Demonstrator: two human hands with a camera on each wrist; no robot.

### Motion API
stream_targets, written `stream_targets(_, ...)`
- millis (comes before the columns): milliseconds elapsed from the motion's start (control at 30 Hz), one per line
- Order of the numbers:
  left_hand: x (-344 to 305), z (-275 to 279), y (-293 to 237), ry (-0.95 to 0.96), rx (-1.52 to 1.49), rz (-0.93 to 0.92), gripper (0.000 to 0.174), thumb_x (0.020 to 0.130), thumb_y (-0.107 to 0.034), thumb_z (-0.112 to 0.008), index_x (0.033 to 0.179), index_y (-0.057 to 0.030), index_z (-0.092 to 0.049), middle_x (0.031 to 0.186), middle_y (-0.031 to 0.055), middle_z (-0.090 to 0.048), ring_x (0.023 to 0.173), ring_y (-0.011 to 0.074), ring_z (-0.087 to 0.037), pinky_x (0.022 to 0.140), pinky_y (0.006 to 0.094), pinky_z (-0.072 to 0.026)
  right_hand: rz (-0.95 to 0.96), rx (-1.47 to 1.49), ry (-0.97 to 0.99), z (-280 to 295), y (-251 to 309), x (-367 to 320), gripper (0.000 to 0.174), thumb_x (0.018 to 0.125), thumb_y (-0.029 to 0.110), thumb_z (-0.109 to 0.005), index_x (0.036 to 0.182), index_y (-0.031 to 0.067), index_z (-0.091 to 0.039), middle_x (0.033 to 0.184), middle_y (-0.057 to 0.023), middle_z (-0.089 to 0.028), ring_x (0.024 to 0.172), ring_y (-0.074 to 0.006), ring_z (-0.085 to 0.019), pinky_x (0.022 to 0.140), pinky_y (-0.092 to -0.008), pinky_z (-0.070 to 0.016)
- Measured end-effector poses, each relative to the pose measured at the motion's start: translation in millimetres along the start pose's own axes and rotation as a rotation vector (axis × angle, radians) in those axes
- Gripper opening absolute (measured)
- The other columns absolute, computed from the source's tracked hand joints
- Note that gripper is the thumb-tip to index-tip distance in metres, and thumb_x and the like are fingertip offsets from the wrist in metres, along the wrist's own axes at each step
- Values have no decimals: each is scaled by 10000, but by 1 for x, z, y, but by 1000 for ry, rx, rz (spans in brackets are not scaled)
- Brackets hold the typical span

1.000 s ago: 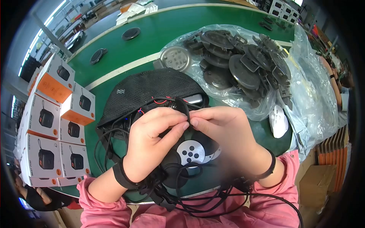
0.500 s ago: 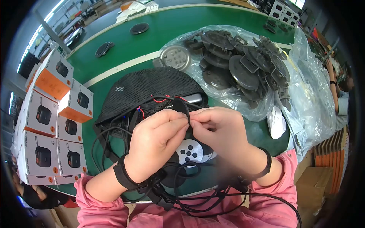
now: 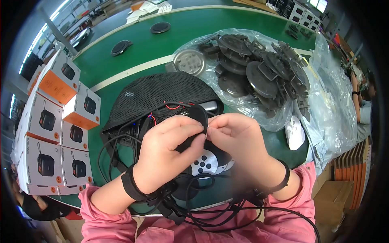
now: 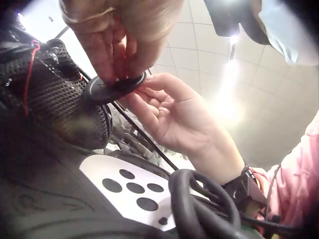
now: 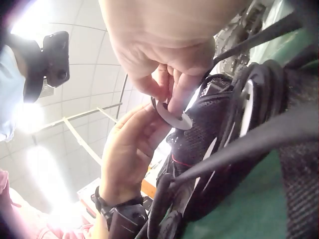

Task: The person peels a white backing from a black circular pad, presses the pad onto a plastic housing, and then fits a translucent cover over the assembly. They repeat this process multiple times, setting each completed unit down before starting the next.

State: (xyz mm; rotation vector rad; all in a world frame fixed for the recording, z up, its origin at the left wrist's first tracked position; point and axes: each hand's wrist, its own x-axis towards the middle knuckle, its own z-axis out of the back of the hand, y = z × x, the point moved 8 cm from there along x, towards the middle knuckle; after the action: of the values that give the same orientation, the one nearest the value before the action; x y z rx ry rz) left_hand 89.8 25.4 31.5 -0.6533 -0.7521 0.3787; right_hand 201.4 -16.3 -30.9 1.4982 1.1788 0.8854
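Between both hands, above the table's near edge, is a thin round black disc (image 3: 199, 114) with a pale underside that shows in the right wrist view. My left hand (image 3: 164, 152) pinches it between fingers and thumb from the left. At the disc's right edge, my right hand (image 3: 239, 135) pinches the rim with thumb and fingertips. Below the hands lies a white disc (image 3: 209, 154) with several black dots, partly covered by the fingers, beside a black round pad (image 3: 185, 190). Black cables (image 3: 202, 220) loop across the lap and forearms.
A black mesh bag (image 3: 162, 91) with wires stands just behind the hands. Dark round plastic parts (image 3: 259, 77) pile up on a clear plastic bag at right, near a white oval piece (image 3: 295, 133). Printed boxes (image 3: 40, 162) are stacked at left. Two black discs (image 3: 160, 27) lie farther back.
The disc has turned from nearly edge-on to show more of its black face. Both hands stay close together around it, and the head view has shifted slightly.
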Motion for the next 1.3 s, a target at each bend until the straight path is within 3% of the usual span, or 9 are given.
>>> stream_targets(233, 2, -1, -6, 13, 60, -77, 153, 645, 28, -622, 784, 6, -561, 767, 94, -567, 677, 207, -579, 610, 264, -471, 118, -30, 48, -1, -1, 2, 64, 762, -26, -563, 825, -25, -552, 754, -32, -594, 676, -55, -562, 572, -178, -452)
stream_targets(467, -11, 2, 33, -107, -677, 413, 81, 773, 55, -481, 842, 25, -513, 791, 24, -556, 653, 59, -534, 586, 196, -456, 97, 207, 74, 15, 27, -4, 122, 723, -70, -447, 784, -8, -532, 759, -27, -575, 677, -59, -530, 604, -185, -423)
stream_targets(533, -12, -3, 32, -104, -794, 489, 93, 800, 48, -446, 874, 19, -495, 784, 36, -557, 641, 66, -539, 600, 201, -463, 481, 137, 16, 35, 72, -21, 76, 733, -1, -441, 739, 3, -517, 737, -34, -564, 644, -68, -509, 594, -200, -407)
stream_targets(700, -13, 2, 36, -123, -761, 445, 91, 830, 12, -412, 890, 8, -480, 804, 48, -552, 626, 79, -538, 596, 210, -471, 509, -59, -454, 121, 103, -90, 90, 747, 53, -433, 700, 22, -503, 645, -6, -523, 554, -65, -448, 515, -199, -351)
stream_targets(767, -12, 0, 34, -100, -757, 464, 82, 837, -2, -410, 882, 4, -478, 792, 49, -554, 610, 83, -539, 582, 203, -462, 315, -441, -979, 163, 99, -128, 84, 752, 78, -459, 692, 37, -501, 594, 21, -490, 504, -54, -412, 477, -189, -324)
stream_targets(800, -11, -2, 34, -90, -751, 474, 80, 838, -5, -409, 879, 3, -477, 786, 49, -555, 604, 85, -540, 577, 200, -458, 181, -582, -1081, 170, 97, -136, 94, 753, 93, -480, 677, 41, -496, 573, 39, -467, 479, -51, -389, 467, -184, -315)
stream_targets(933, -12, -8, 36, -65, -734, 486, 79, 840, -12, -404, 873, 1, -474, 769, 53, -558, 589, 90, -541, 569, 198, -454, -69, -1017, -1038, 190, 82, -129, 135, 716, 115, -524, 712, -16, -559, 556, -36, -510, 523, -77, -474, 482, -218, -375)
stream_targets(1100, -12, -8, 38, -61, -718, 516, 84, 840, -15, -400, 876, 0, -474, 760, 56, -560, 592, 91, -546, 561, 198, -460, -167, -746, -730, 181, 57, -100, 151, 788, 151, -514, 806, 24, -593, 627, 5, -521, 507, -60, -465, 454, -194, -362)
stream_targets(1300, -17, -16, 47, 1, -821, 590, 91, 850, -34, -428, 921, -3, -476, 770, 49, -544, 569, 109, -570, 508, 199, -475, -152, -696, -687, 167, 62, -93, 167, 795, 143, -500, 806, 7, -597, 654, -6, -537, 527, -61, -477, 465, -196, -373)
